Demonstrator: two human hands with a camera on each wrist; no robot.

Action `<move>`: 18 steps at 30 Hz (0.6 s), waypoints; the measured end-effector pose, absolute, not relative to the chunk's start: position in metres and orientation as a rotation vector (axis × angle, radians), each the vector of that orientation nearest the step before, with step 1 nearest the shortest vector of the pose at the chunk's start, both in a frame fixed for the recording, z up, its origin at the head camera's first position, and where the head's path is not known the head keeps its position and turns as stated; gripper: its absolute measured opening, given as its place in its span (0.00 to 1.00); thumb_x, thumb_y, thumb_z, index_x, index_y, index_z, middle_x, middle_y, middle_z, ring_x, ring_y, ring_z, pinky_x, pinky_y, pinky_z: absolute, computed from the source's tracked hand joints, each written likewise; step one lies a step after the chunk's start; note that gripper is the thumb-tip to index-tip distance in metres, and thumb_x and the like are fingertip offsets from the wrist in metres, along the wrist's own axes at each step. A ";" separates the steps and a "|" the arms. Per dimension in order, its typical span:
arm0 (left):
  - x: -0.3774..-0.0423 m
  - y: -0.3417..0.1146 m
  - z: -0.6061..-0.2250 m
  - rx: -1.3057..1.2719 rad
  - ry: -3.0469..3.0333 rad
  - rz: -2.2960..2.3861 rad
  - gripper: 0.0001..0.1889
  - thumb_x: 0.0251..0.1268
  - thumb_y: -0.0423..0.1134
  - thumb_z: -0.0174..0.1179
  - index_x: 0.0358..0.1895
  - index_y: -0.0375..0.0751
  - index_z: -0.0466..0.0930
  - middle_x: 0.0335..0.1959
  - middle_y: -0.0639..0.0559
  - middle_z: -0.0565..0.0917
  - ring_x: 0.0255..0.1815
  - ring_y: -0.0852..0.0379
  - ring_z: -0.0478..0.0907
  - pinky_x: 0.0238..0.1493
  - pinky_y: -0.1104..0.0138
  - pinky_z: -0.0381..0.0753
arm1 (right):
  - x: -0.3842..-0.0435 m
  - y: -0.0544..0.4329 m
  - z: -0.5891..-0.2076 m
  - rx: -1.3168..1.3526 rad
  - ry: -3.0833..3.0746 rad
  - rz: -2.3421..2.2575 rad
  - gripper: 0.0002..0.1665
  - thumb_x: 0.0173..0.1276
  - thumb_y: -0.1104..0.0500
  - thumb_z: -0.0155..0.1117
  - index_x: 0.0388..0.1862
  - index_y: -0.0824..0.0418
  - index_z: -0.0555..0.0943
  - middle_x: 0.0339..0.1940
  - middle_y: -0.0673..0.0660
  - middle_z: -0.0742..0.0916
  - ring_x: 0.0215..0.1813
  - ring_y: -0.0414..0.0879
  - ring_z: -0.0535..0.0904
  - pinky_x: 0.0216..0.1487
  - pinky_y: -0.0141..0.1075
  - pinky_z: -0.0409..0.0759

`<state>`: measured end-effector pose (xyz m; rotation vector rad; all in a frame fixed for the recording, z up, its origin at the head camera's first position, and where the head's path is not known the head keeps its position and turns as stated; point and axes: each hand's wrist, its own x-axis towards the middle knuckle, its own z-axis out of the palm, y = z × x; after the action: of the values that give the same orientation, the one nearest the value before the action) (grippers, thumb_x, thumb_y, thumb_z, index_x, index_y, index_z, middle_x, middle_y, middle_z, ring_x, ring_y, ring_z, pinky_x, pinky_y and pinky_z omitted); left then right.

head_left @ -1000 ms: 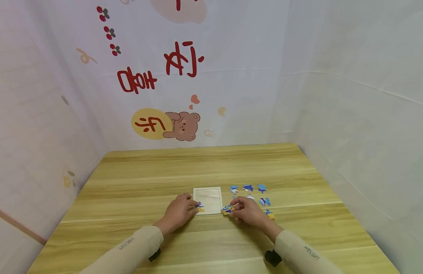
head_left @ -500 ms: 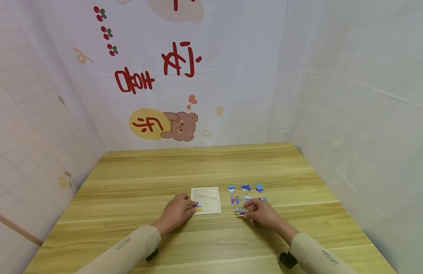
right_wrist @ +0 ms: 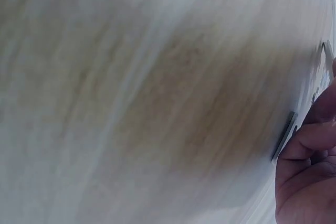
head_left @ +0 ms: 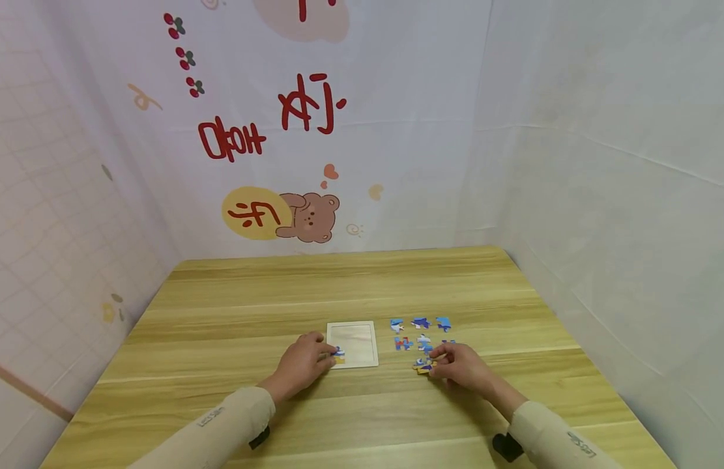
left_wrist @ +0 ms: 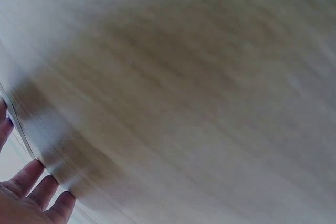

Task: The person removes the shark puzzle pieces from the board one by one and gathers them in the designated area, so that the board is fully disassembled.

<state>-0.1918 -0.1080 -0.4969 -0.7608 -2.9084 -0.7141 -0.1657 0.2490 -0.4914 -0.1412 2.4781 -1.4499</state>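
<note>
My right hand point(head_left: 464, 369) pinches a yellow and blue jigsaw piece point(head_left: 422, 367) by its right side, low over the table. From the right wrist view, the thin dark edge of a piece point(right_wrist: 284, 137) shows beside the curled fingers of that hand point(right_wrist: 310, 177). A white square puzzle frame point(head_left: 371, 345) lies left of it. One blue, white and yellow piece point(head_left: 339, 357) sits in the frame's lower left corner. Fingers of my left hand point(head_left: 303, 361) rest at the frame's left edge, their tips touching that piece; the left wrist view shows fingers point(left_wrist: 44, 187) along the edge.
Several loose jigsaw pieces lie in rows right of the frame, among them a dark blue one point(head_left: 421, 322) and a red and blue one point(head_left: 403, 343). My right hand partly covers one piece point(head_left: 449, 342). White cloth walls point(head_left: 608, 195) enclose the wooden table point(head_left: 268, 286).
My right hand has moved right, away from the frame, with the jigsaw piece, uncovering the red and blue piece. My left hand has stayed at the frame.
</note>
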 end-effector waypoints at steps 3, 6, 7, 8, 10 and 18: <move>-0.192 -0.108 -0.497 -0.760 -2.908 -0.726 0.11 0.63 0.39 0.65 0.47 0.40 0.87 0.50 0.40 0.78 0.51 0.41 0.75 0.49 0.47 0.75 | -0.165 0.250 -0.492 -0.136 2.499 -1.421 0.18 0.57 0.65 0.72 0.46 0.69 0.79 0.27 0.53 0.82 0.25 0.44 0.75 0.25 0.36 0.76; -0.192 -0.108 -0.497 -0.763 -2.907 -0.729 0.11 0.64 0.39 0.65 0.47 0.40 0.87 0.49 0.41 0.78 0.50 0.41 0.75 0.48 0.48 0.75 | -0.165 0.250 -0.493 -0.131 2.515 -1.409 0.19 0.56 0.65 0.72 0.47 0.69 0.79 0.25 0.53 0.81 0.25 0.44 0.74 0.25 0.35 0.75; -0.192 -0.109 -0.497 -0.762 -2.907 -0.725 0.11 0.64 0.39 0.65 0.47 0.40 0.87 0.49 0.41 0.78 0.50 0.42 0.75 0.48 0.48 0.75 | -0.165 0.250 -0.493 -0.126 2.521 -1.407 0.20 0.56 0.65 0.72 0.47 0.69 0.79 0.25 0.53 0.80 0.25 0.44 0.74 0.24 0.34 0.75; -0.192 -0.109 -0.498 -0.762 -2.906 -0.723 0.11 0.64 0.39 0.65 0.47 0.40 0.87 0.49 0.41 0.78 0.50 0.42 0.75 0.48 0.48 0.75 | -0.165 0.250 -0.493 -0.124 2.525 -1.407 0.21 0.55 0.65 0.72 0.48 0.69 0.79 0.24 0.53 0.80 0.25 0.43 0.74 0.24 0.34 0.74; -0.193 -0.109 -0.498 -0.763 -2.905 -0.721 0.12 0.63 0.39 0.65 0.47 0.40 0.87 0.48 0.41 0.78 0.49 0.42 0.75 0.47 0.48 0.76 | -0.165 0.249 -0.493 -0.119 2.540 -1.398 0.22 0.55 0.66 0.72 0.49 0.69 0.79 0.24 0.52 0.80 0.24 0.43 0.74 0.23 0.34 0.73; -0.194 -0.108 -0.497 -0.751 -2.918 -0.719 0.12 0.62 0.40 0.66 0.46 0.40 0.86 0.49 0.40 0.78 0.51 0.40 0.75 0.49 0.47 0.76 | -0.170 0.230 -0.486 -0.225 2.597 -1.364 0.19 0.56 0.64 0.71 0.47 0.68 0.81 0.23 0.51 0.80 0.23 0.41 0.71 0.22 0.32 0.69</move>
<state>-0.1943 -0.1083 -0.4975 -0.7512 -2.9185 -0.7195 -0.1700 0.2302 -0.4859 -0.2248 2.5970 -1.3636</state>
